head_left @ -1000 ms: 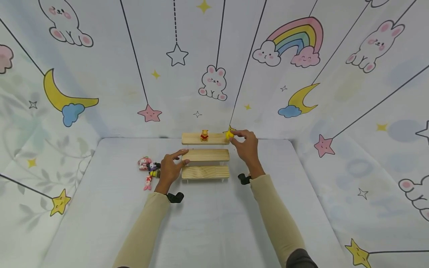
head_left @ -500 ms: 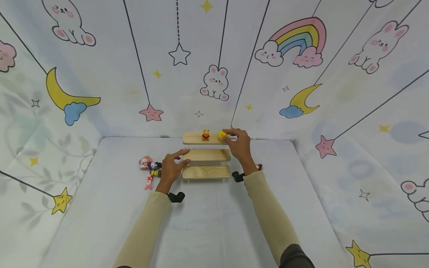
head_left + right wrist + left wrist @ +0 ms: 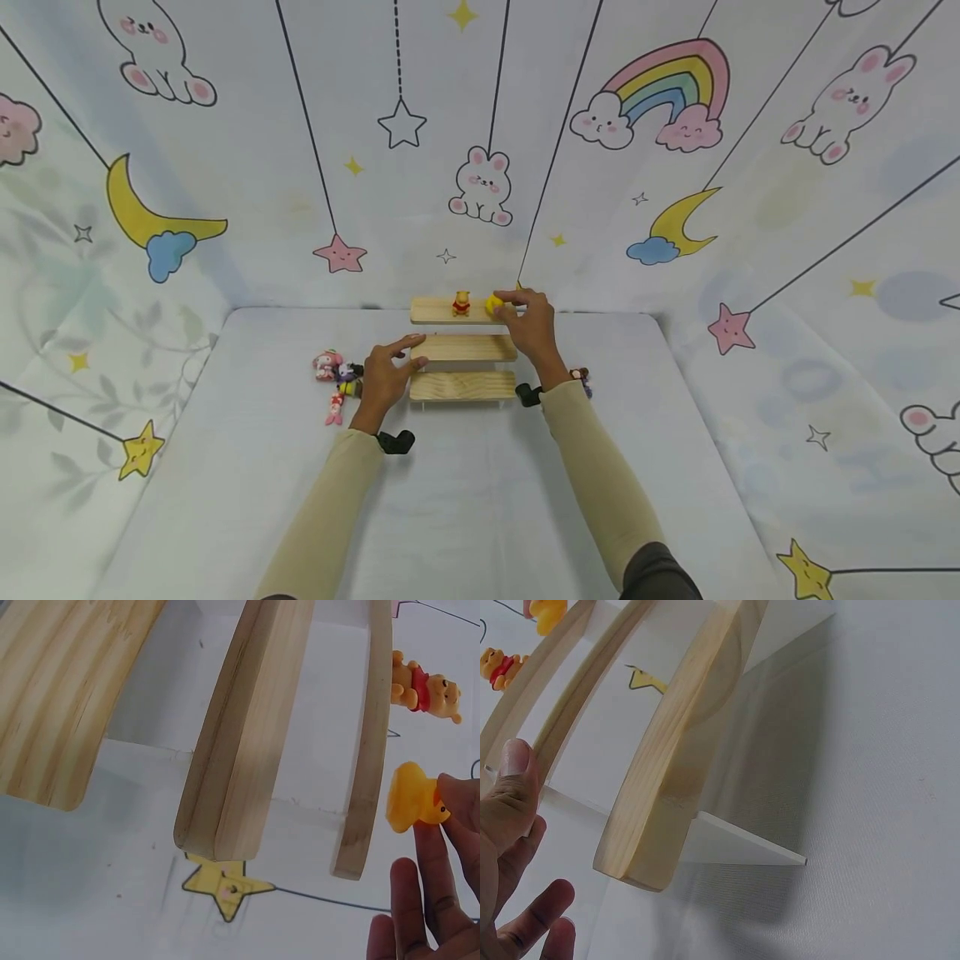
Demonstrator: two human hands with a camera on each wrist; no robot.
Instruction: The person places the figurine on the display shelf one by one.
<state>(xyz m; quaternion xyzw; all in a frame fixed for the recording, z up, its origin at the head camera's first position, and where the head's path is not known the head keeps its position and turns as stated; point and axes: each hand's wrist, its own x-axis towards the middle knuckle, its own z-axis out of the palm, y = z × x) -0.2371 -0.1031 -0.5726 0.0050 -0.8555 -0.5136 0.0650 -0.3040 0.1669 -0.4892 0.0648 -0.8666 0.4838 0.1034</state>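
Note:
A three-tier wooden shelf rack (image 3: 462, 387) on white supports stands at the back of the table. My left hand (image 3: 384, 379) holds the left end of its middle board (image 3: 568, 701) between thumb and fingers. At the right part of the top board (image 3: 431, 312), my right hand (image 3: 534, 327) pinches a yellow rubber duck (image 3: 414, 796) by its head with thumb and fingertips. The duck's base is at the board's level; whether it touches the wood I cannot tell. A Winnie the Pooh figurine (image 3: 461, 304) in a red shirt sits on the same board, left of the duck.
Several small figurines (image 3: 328, 367) lie on the white table (image 3: 450, 500) left of my left hand. More small figurines (image 3: 581, 379) are partly hidden behind my right wrist. A cartoon-printed backdrop (image 3: 420, 200) rises directly behind the rack.
My right hand has carried the duck leftward from the top board's right end, closer to the Pooh figurine. My left hand keeps its hold on the middle board.

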